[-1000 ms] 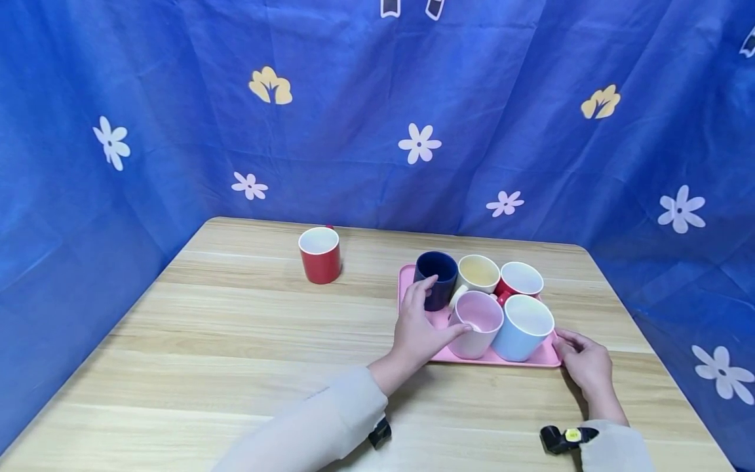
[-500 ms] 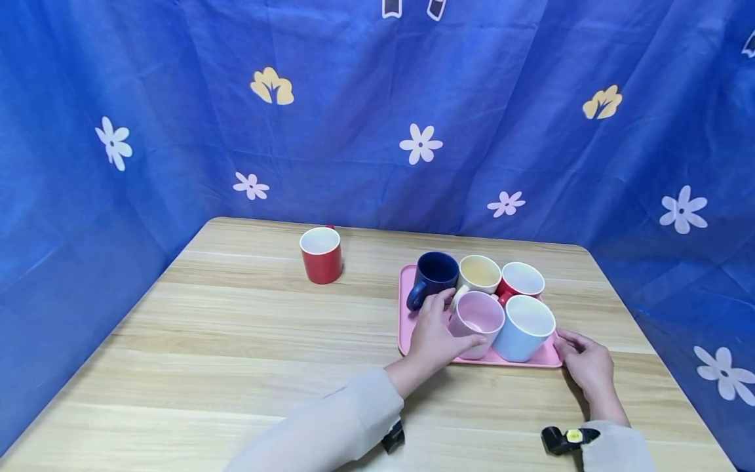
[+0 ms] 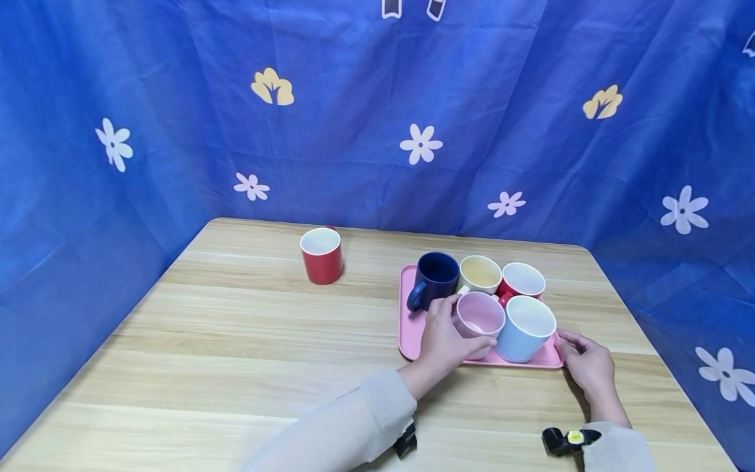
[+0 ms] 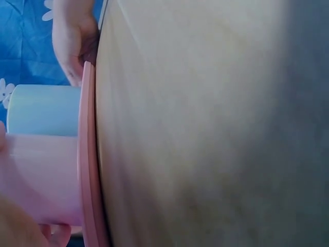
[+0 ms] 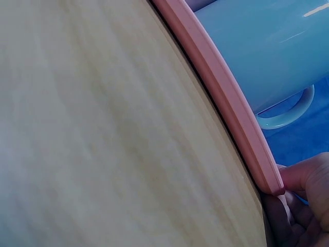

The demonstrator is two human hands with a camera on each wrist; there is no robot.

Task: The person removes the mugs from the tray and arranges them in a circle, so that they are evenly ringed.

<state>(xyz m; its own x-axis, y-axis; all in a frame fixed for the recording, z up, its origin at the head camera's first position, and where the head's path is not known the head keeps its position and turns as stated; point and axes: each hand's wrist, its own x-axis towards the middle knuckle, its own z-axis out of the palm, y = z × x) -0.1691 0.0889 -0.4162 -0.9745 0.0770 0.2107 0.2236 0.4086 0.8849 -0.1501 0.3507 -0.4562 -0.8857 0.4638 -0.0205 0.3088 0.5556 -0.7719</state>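
Mug in red (image 3: 322, 267) is standing on the wooden table (image 3: 236, 341), well apart from the pink tray (image 3: 408, 337). Next, a navy mug (image 3: 438, 285) is occupying the tray's far left. The left hand (image 3: 441, 339) is gripping the pink mug (image 3: 480, 320) with thumb and fingers; that mug is resting upright near the tray's front edge. Behind, a cream mug (image 3: 480, 274) and a second red mug (image 3: 523, 280) are standing side by side. A light blue mug (image 3: 525, 330) is sitting just beside the pink one. Farthest right, the right hand (image 3: 590, 368) is pinching the tray's near corner.
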